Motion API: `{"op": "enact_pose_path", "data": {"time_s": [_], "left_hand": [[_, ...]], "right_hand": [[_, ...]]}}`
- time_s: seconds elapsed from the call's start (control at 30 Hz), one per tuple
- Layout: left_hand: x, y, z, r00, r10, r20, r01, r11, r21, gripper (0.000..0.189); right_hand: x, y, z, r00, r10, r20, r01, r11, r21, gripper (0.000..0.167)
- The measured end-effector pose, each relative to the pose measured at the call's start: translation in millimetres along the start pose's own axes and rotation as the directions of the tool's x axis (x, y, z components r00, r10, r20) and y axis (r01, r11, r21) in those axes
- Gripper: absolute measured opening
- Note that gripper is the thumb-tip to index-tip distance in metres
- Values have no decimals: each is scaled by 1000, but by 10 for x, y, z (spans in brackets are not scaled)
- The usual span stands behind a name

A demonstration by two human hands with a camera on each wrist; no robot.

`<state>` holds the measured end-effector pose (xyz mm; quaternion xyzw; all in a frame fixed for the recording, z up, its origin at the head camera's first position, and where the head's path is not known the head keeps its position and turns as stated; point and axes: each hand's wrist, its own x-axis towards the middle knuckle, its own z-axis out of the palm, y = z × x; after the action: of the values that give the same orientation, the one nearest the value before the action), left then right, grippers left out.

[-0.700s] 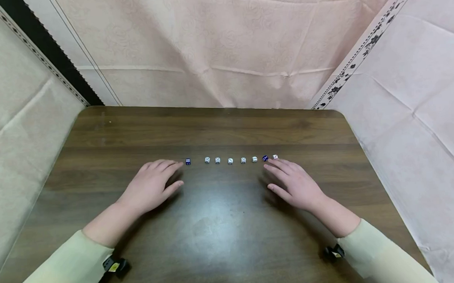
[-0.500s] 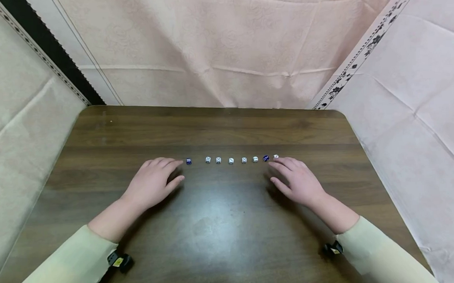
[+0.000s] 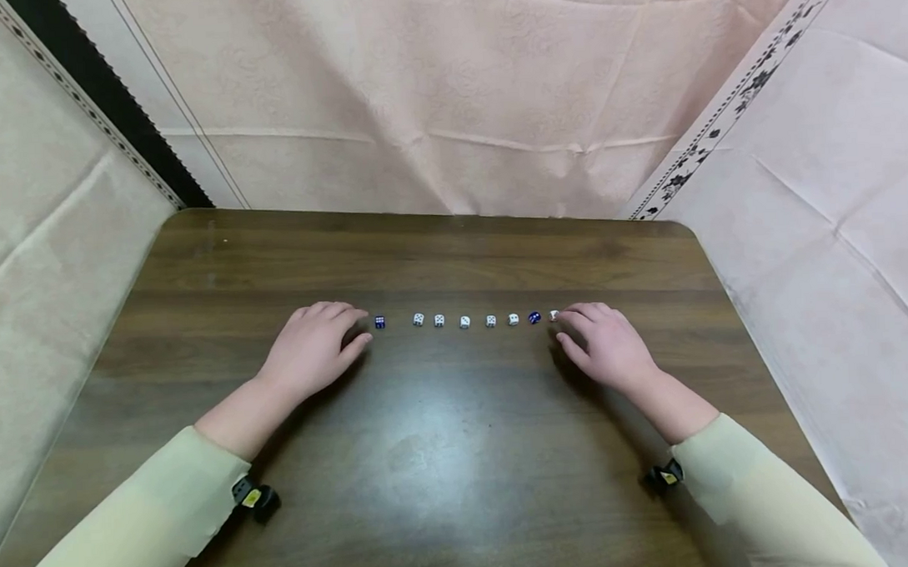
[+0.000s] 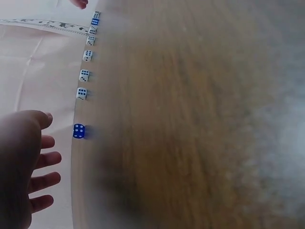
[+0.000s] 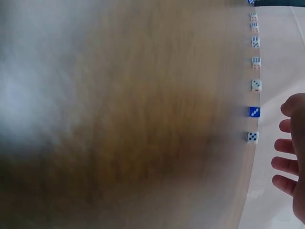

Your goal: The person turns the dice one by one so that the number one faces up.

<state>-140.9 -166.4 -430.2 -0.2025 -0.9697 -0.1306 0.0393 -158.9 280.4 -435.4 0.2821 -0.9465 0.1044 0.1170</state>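
Several small dice lie in a row across the wooden table [image 3: 444, 417]. At the left end is a blue die [image 3: 380, 322], set a little apart from a white die [image 3: 418, 320]. Another blue die [image 3: 534, 317] lies near the right end, beside the last white die [image 5: 252, 137], which the right fingers partly cover in the head view. My left hand [image 3: 313, 347] hovers just left of the left blue die, fingers relaxed and holding nothing. My right hand [image 3: 608, 343] hovers at the row's right end, its fingers loosely bent and its palm bare in the right wrist view.
A pale pink cloth [image 3: 447, 92] hangs behind the table's far edge. White cloths [image 3: 856, 178] with a patterned border stand at both sides. Each sleeve carries a small black wrist camera [image 3: 257, 497].
Both hands have shifted slightly away from me toward the far edge. The right hand has also drawn a little to the right, off the right blue die. The dice keep their row.
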Motion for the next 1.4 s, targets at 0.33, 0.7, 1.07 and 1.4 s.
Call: {"op": "enact_pose_path", "data": {"time_s": [0.33, 0.7, 1.07, 1.4], "left_hand": [[161, 8, 17, 997, -68, 28, 68, 997, 20, 41], [302, 8, 52, 996, -58, 61, 57, 998, 26, 28], [350, -2, 93, 995, -49, 84, 47, 999, 27, 23], [395, 7, 132, 995, -39, 89, 38, 999, 17, 23]], "right_hand": [[140, 122, 44, 996, 61, 62, -58, 998, -38, 28], [226, 130, 96, 991, 86, 106, -81, 995, -51, 28], [263, 115, 125, 989, 87, 118, -81, 995, -55, 28], [280, 148, 121, 986, 108, 131, -102, 993, -52, 25]]}}
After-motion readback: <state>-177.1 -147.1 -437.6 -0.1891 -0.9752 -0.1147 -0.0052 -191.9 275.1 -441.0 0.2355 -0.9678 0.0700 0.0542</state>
